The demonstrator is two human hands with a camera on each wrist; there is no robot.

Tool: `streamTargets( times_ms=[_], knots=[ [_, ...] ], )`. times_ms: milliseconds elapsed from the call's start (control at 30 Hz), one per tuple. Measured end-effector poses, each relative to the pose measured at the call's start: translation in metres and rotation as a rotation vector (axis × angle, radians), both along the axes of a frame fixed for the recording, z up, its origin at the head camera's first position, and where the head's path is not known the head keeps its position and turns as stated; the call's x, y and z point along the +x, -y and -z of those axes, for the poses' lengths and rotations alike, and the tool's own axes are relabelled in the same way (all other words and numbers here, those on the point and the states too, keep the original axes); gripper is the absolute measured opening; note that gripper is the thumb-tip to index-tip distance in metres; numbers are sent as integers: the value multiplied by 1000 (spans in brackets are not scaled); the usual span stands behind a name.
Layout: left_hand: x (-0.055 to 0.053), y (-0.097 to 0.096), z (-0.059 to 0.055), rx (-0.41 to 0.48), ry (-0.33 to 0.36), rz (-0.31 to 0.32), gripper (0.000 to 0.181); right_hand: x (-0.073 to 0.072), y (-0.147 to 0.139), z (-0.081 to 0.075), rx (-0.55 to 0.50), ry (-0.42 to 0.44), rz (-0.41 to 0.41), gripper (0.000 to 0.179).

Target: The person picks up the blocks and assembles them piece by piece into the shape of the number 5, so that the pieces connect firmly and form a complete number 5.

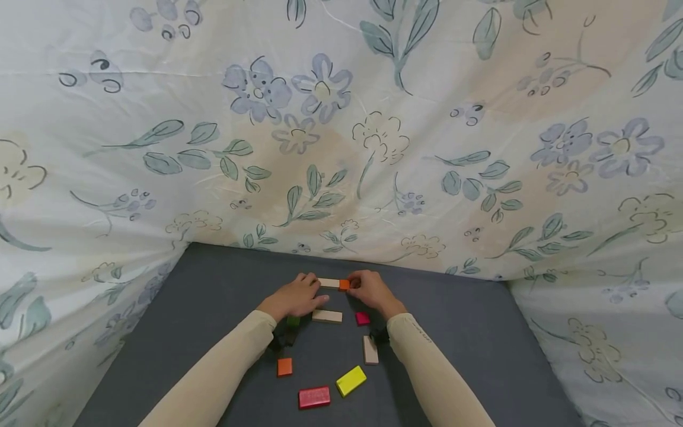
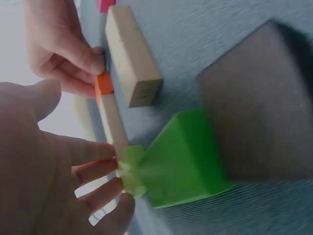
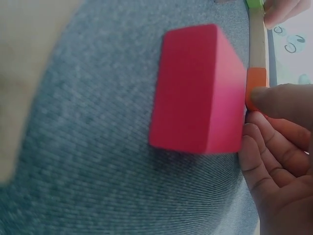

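Observation:
At the far side of the dark surface, a pale wooden block (image 1: 328, 283) lies end to end with an orange block (image 1: 344, 284). My right hand (image 1: 375, 292) pinches the orange block, its thumb resting on it in the right wrist view. My left hand (image 1: 294, 296) is at the row's other end, fingers stretched out and thumb apart. In the left wrist view its fingertips touch a light green block (image 2: 131, 171) against the wooden one. A larger green block (image 2: 181, 161) stands close by, nearer the camera. Beside my right hand is a pink-red block (image 3: 195, 93).
Nearer me lie a second wooden block (image 1: 327, 316), a third wooden block (image 1: 370, 350), another orange block (image 1: 285, 367), a red block (image 1: 314, 397) and a yellow block (image 1: 351, 381). A dark block (image 2: 264, 103) stands near the green one. Floral cloth (image 1: 373, 178) hangs behind and at both sides.

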State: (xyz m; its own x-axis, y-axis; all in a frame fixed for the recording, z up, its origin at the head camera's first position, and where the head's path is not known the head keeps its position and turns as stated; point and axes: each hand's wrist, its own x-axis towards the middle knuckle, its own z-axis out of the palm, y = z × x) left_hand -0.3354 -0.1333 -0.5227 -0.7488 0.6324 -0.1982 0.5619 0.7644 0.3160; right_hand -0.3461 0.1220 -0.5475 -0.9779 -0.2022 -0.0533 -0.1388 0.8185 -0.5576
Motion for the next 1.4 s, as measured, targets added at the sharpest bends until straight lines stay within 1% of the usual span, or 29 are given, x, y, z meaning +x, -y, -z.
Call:
streamTargets(
  times_ms=[167, 367, 433, 667, 867, 1033, 1200, 1400],
  knots=[
    [-4, -3, -3, -24, -1, -7, 62, 0, -1, 0, -15, 10, -21, 32],
    [-2, -7, 0, -9, -33, -35, 66, -1, -2, 1, -14, 15, -29, 34],
    [-2, -8, 0, 1, -39, -37, 67, -1, -2, 0, -19, 11, -29, 34],
    [-1, -8, -3, 17, -20, -44, 68, 0, -4, -1, -22, 11, -40, 35],
    [-1, -9, -2, 5, -44, -41, 71, 0, -4, -1, -24, 10, -58, 36],
    [-1, -11, -4, -1, -39, -48, 72, 0, -4, -1, -25, 6, -49, 36],
    [0, -11, -6, 11, -23, -50, 74, 2, -2, -2, -23, 1, -42, 36],
    [3, -7, -5, 45, -20, -43, 73, 4, -1, -2, -18, 1, -34, 38]
  ],
)
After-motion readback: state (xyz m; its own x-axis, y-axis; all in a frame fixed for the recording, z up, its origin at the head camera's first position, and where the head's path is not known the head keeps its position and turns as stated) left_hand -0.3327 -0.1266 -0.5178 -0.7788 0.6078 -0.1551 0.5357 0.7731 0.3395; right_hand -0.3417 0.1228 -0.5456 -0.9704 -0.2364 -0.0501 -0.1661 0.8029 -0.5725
